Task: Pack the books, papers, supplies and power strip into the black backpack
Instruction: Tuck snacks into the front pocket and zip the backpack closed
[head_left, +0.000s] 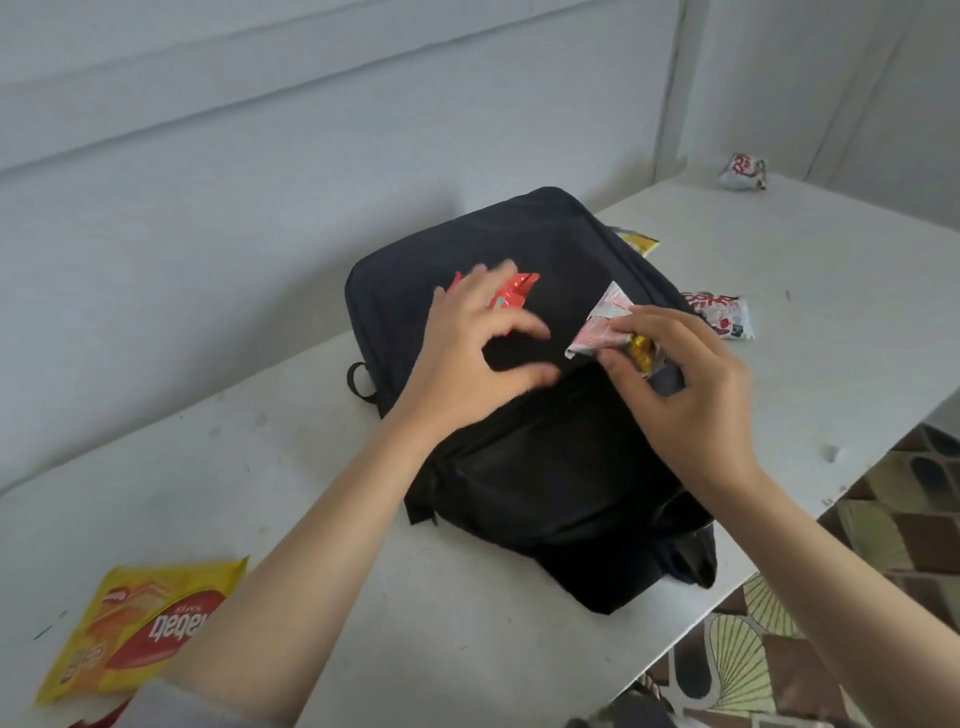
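Desk (363, 597) bears the black backpack (545, 467), lying flat across its middle. It is soft, limp cloth that I judge will sag if lifted by a corner, so the carry loop (358, 382) is the better hold. Over it the left hand (478, 358) hovers half spread above a red packet (519, 291) — too blurred to tell whether it grips — while the right hand (691, 384) pinches a light, crinkly pink-and-white wrapper (602, 327).
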